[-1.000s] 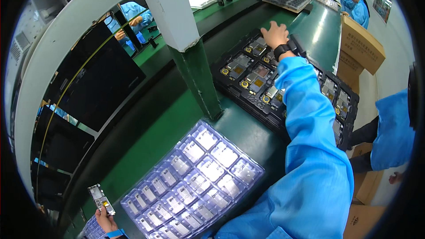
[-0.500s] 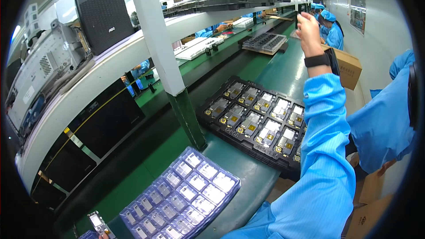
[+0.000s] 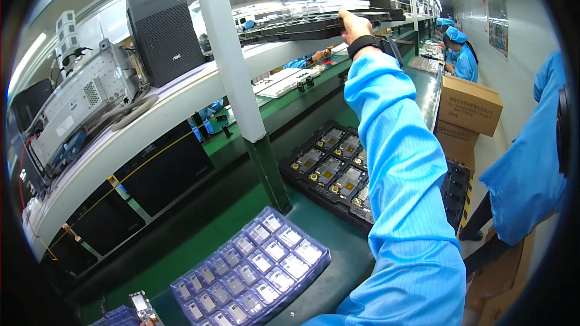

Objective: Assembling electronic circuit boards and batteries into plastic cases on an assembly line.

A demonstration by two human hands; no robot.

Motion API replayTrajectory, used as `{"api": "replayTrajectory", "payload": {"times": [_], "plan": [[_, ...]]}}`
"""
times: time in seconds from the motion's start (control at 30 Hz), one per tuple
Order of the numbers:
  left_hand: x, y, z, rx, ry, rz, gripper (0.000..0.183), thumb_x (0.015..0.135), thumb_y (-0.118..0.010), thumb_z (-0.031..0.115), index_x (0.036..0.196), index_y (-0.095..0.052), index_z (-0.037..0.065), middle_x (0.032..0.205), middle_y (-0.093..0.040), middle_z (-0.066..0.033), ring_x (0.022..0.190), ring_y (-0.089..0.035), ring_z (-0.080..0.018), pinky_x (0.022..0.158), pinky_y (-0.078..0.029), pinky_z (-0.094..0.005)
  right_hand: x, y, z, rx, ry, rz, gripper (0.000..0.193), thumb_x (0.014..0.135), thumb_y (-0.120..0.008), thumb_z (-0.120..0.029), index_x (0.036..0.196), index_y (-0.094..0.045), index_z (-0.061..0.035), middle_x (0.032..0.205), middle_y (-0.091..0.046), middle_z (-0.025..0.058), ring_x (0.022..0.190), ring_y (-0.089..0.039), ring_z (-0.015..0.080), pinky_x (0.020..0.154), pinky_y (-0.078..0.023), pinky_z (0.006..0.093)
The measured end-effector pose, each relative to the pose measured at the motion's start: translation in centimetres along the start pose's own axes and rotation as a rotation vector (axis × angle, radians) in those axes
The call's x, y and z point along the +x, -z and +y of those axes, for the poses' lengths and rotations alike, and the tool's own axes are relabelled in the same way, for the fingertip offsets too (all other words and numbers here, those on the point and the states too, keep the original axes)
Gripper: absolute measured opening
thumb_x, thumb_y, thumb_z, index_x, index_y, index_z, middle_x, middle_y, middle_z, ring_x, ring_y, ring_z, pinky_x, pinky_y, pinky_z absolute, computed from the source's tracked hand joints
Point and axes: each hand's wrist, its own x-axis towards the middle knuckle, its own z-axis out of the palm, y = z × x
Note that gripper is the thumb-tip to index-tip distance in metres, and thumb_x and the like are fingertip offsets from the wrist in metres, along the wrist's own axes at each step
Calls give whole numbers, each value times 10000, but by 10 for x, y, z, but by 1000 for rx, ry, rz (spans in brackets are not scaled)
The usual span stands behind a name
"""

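My right hand [image 3: 355,26] is raised to the overhead shelf, its fingers closed at the edge of a flat black tray [image 3: 296,29] there. At the lower left edge, only the fingertips of my left hand [image 3: 148,323] show, closed on a small circuit board [image 3: 142,305]. Near it, a clear bluish blister tray [image 3: 251,274] on the green bench holds rows of pale metal-covered parts. Beyond that lies a black tray [image 3: 290,175] with circuit boards in its pockets, partly hidden behind my right sleeve.
A grey post [image 3: 226,54] rises from the bench. On the left shelf stand a black computer tower [image 3: 164,24] and a metal equipment case [image 3: 84,93]. Cardboard boxes [image 3: 468,105] are stacked at the right. A person in blue [image 3: 522,157] stands close by; others sit farther along the bench.
My right hand has moved left from above the bench to the shelf tray and closed there. The view has shifted slightly. My left hand still holds the circuit board.
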Motion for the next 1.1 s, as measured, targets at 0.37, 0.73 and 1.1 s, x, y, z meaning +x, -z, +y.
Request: {"api": "replayTrajectory", "payload": {"times": [0.37,0.73,1.1], "plan": [[-11,22,-13,-3,105,-59,260,845,-528,200,1006,-533,-5,944,-557,-86,857,-516,-164,728,-417,-268,14,31,-7,826,-139,-192,130,678,-595,-31,795,-538,-27,744,-568,68,689,-577,219,571,-498,354],[-3,-9,-1,-38,40,-181,319,838,-532,216,1043,-517,-29,970,-544,-102,835,-514,-193,737,-409,-289,-11,207,29,839,172,-200,85,689,-602,-34,768,-577,-12,772,-586,65,705,-559,165,704,-463,288],[48,32,-41,549,-549,-450,350,819,-468,66,1150,-458,-44,1091,-488,-223,994,-487,-312,856,-409,-376,-111,445,72,686,158,42,189,772,-553,-143,913,-563,-18,883,-588,54,805,-570,167,751,-473,284]]}}
